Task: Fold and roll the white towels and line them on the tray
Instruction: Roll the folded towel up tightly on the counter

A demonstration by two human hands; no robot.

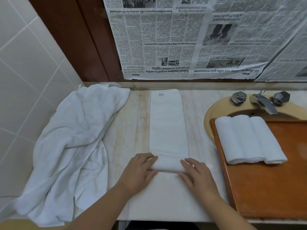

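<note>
My tray (269,188) runs off the right edge. The newspaper (182,39) is cut off at the top, its small print unreadable.

Under my fingers (153,159) lay one folded towel (167,123); right of them, three rolled towels (247,140) on one tray (272,188); left, one crumpled heap (73,143).

Both forearms reached forward; the left hand (138,168) and right hand (196,174) lay palm-down (fingers nearly straight), angled toward each other.
</note>
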